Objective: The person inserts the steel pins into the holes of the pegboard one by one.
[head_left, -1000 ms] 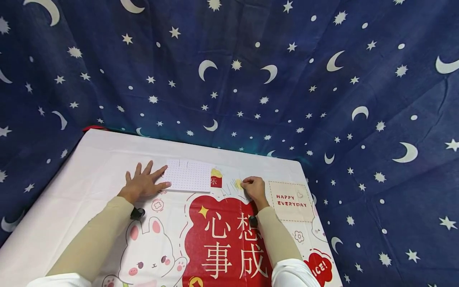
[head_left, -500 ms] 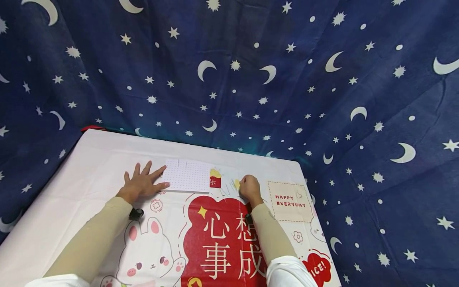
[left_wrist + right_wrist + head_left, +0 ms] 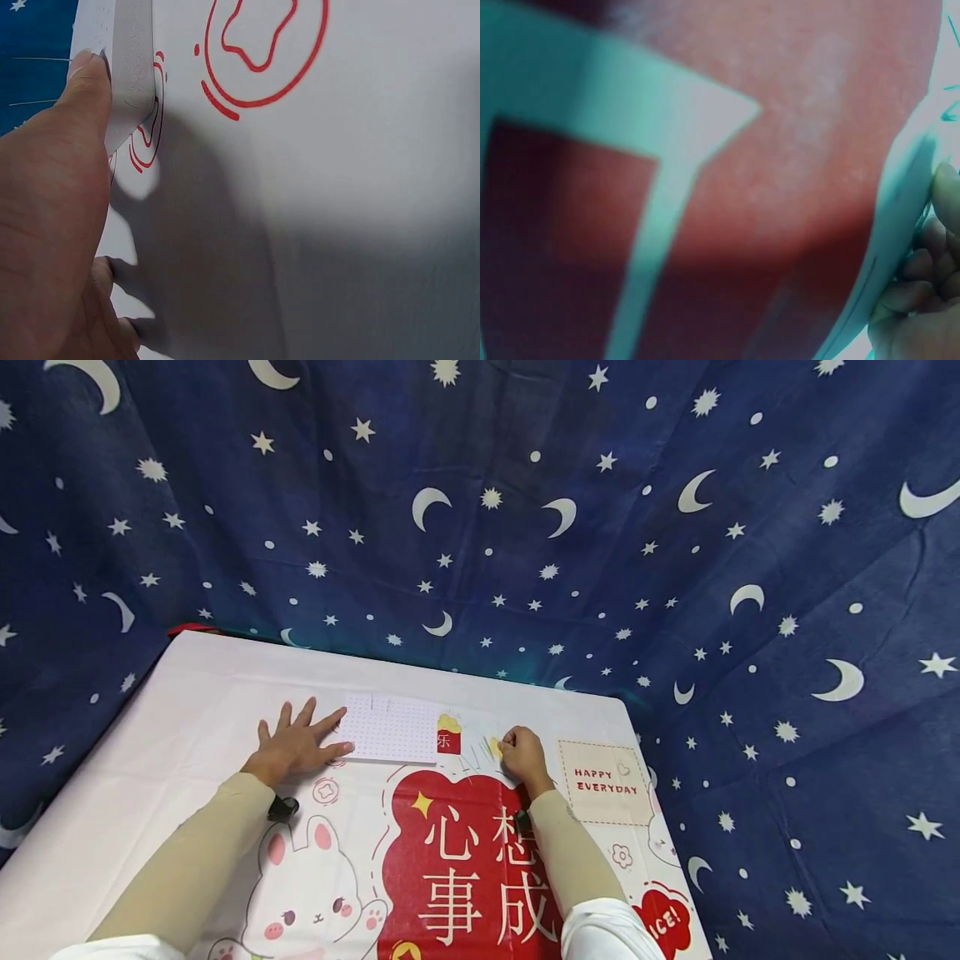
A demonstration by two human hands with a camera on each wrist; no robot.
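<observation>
A thick white board (image 3: 393, 728) with a grid of small dots lies on the printed tablecloth. Two thin needles (image 3: 37, 58) stand up from its far part. My left hand (image 3: 296, 746) is spread flat beside the board, with straight thumb and index finger touching its left edge; the left wrist view has the thumb on the board's side. To the right of the board, several loose thin needles (image 3: 474, 756) lie scattered. My right hand (image 3: 525, 756) bends its fingers down at their right end, thumb near the fingertips. I cannot tell whether a needle is between them.
The tablecloth (image 3: 225, 677) carries printed pictures: a rabbit, a large red patch with white characters and a "HAPPY EVERYDAY" panel (image 3: 606, 781). A dark blue curtain (image 3: 480, 527) with moons and stars hangs behind the table's far edge and along its sides.
My right hand has moved slightly left and its fingers have curled in more, closer to the loose needles. The left hand and the board have stayed put.
</observation>
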